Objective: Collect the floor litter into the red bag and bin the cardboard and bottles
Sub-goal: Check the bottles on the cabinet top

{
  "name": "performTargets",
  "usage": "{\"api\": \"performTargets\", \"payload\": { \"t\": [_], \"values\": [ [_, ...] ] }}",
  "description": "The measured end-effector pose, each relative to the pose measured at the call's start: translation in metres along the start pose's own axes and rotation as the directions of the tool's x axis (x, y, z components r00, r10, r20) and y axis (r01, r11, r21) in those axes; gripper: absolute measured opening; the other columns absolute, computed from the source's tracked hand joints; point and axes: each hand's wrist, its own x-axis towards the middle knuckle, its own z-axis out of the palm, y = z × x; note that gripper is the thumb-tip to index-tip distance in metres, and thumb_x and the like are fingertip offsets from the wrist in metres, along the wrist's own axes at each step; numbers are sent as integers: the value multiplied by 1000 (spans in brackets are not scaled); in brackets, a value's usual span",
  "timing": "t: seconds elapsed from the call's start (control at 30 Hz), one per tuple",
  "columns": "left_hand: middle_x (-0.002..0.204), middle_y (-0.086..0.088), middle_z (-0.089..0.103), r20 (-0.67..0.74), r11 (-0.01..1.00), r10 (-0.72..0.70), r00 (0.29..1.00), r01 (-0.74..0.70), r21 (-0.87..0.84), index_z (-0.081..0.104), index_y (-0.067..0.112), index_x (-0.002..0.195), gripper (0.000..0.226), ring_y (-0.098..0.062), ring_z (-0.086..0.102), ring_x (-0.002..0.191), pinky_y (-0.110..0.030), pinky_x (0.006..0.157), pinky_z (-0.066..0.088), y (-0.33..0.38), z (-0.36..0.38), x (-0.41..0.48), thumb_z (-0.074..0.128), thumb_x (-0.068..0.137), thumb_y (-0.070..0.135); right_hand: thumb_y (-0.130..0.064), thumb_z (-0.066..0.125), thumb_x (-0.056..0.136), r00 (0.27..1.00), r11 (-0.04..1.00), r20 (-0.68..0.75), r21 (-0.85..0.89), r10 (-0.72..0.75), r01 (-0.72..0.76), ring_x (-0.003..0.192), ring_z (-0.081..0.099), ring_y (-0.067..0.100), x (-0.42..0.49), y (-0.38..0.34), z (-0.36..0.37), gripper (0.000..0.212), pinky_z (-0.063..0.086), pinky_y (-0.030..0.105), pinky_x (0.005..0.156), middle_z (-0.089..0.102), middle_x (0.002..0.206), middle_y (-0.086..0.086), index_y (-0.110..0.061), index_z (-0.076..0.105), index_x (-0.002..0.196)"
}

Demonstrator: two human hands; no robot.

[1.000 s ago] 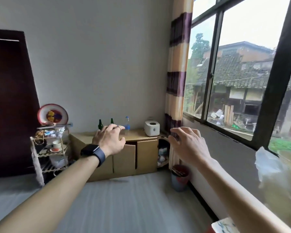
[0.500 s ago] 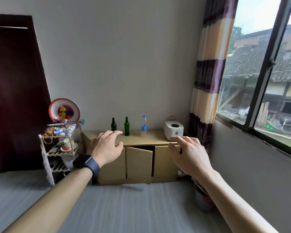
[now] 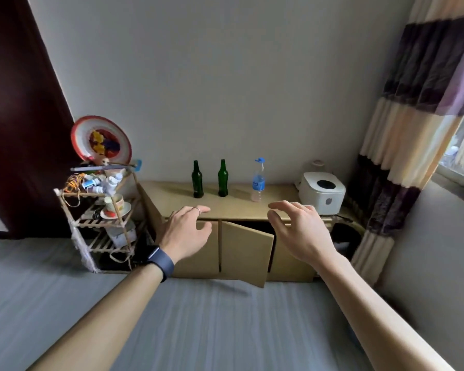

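Cabinet (image 3: 245, 250) nearer now; left hand (image 3: 186, 231), right hand (image 3: 299, 232) loosely spread.

Left hand (image 3: 186, 231), right hand (image 3: 299, 231) outstretched, empty.

Door (image 3: 16, 129) and curtain (image 3: 413, 129) partly beyond picture edges.

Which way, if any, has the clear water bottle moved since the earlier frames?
No. The clear bottle stands where it did on the cabinet, between the neighbouring green bottle and the white cooker; only the camera came closer.
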Motion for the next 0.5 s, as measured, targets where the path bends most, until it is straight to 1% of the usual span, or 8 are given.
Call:
{"api": "performTargets", "payload": {
  "t": [0.1,0.23,0.37,0.5],
  "values": [
    [136,0,55,2,999,-52,999,52,2,54,31,135,40,-25,47,128,-33,106,39,-22,14,69,54,95,36,-51,46,98,999,998,35,53,-38,36,124,50,25,72,13,43,35,46,38,99,65,128,-8,-39,61,127],
    [138,1,54,-6,992,-130,992,130,-4,53,32,135,40,-24,48,128,-36,104,42,-52,22,164,53,95,37,-51,45,98,990,994,128,99,-67,54,123,49,24,175,31,94,35,47,39,98,65,127,-10,-40,59,127],
    [139,1,53,-33,979,-205,978,204,-13,53,31,136,40,-23,49,128,-33,102,43,-88,28,252,53,96,36,-51,46,97,980,991,185,127,-72,49,122,50,22,272,44,138,34,46,35,96,64,126,-12,-41,59,127],
    [140,4,52,-26,967,-255,967,255,-19,51,34,136,41,-21,51,127,-36,99,47,-134,51,324,53,95,39,-51,47,97,971,992,231,125,-64,36,117,51,21,350,58,183,33,44,32,90,64,122,-14,-43,59,127]
  ]
}}
